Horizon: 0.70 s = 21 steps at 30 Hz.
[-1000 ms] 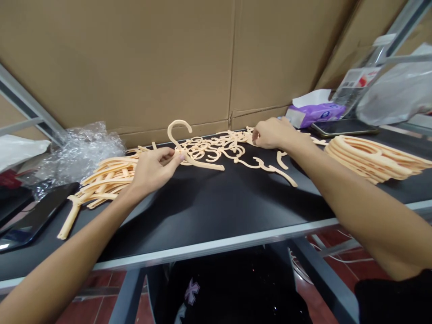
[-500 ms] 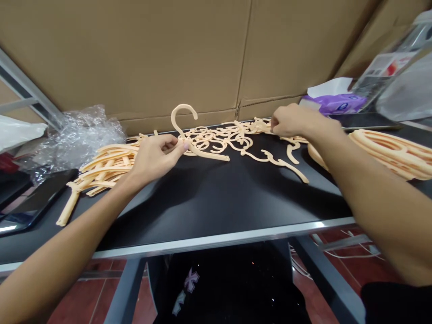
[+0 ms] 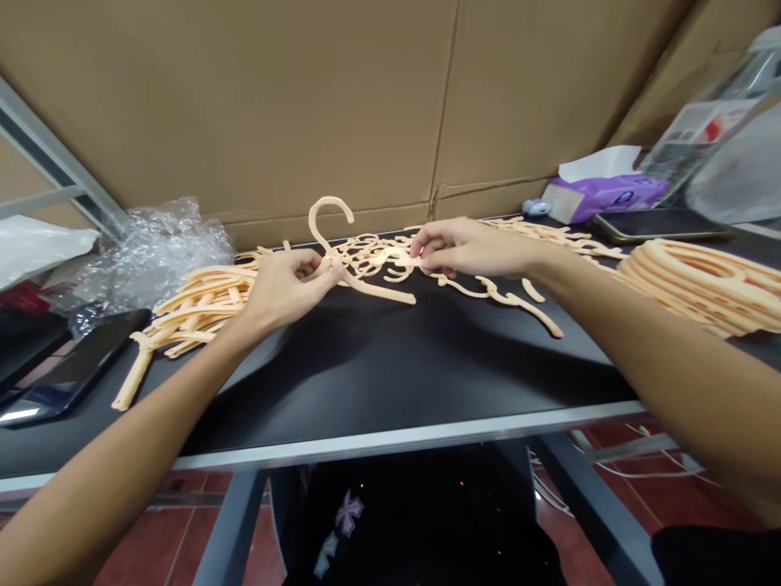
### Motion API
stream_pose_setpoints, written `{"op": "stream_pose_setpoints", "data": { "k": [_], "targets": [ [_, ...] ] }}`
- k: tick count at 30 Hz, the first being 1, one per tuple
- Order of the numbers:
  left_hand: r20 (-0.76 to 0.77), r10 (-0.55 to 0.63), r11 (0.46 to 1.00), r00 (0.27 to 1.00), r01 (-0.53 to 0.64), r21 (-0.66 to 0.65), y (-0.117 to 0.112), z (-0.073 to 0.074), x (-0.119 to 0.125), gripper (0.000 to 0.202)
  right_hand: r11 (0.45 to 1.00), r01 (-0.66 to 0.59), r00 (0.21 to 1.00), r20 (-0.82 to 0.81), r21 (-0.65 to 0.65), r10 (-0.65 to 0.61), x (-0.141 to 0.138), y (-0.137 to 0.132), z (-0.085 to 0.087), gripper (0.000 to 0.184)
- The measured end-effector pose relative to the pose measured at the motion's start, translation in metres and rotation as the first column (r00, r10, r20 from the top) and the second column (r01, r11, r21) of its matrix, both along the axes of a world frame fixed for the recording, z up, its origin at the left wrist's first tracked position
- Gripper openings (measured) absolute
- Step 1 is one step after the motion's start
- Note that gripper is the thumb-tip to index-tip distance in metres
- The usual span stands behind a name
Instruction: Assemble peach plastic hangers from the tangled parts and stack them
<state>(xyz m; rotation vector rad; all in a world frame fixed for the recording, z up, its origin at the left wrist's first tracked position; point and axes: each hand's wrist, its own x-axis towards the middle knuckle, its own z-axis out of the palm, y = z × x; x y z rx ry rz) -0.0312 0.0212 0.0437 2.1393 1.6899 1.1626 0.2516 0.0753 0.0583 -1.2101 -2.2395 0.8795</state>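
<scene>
My left hand [image 3: 293, 285] pinches a cream plastic hanger piece [image 3: 381, 293] with an upright hook on top and one arm sloping down to the right. My right hand [image 3: 457, 246] is over the middle of the loose hanger parts, its fingers bent together around the end of a small cream hanger piece [image 3: 399, 258], mostly hidden among the others. Behind and between both hands lies a tangle of cream hanger parts [image 3: 366, 244]. Below my right wrist, a curved hanger arm [image 3: 525, 303] rests on the black table [image 3: 390, 374].
Straight cream bars [image 3: 195, 305] are heaped at the left, near bubble wrap [image 3: 164, 244] and a dark phone [image 3: 73, 366]. At the right are stacked hangers [image 3: 701, 285], another phone [image 3: 662, 224] and a purple tissue pack [image 3: 616, 195]. A cardboard wall [image 3: 335, 106] closes off the back.
My right hand has moved left from the right end of the loose parts to their middle, closer to my left hand. My left hand keeps hold of the hooked hanger piece.
</scene>
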Motion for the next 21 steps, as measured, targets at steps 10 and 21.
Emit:
{"op": "stream_pose_setpoints", "data": {
  "k": [10, 21],
  "targets": [
    [-0.117, -0.015, 0.991, 0.993, 0.000, -0.131, 0.001, 0.004, -0.003, 0.046, 0.981, -0.116, 0.933, 0.356, 0.158, 0.053, -0.007, -0.005, 0.001, 0.044],
    [-0.157, -0.121, 0.973, 0.980, 0.086, -0.215, 0.002, 0.003, -0.006, 0.027, 0.969, -0.159, 0.840, 0.542, 0.187, 0.034, -0.012, -0.015, 0.000, 0.044]
  ]
}}
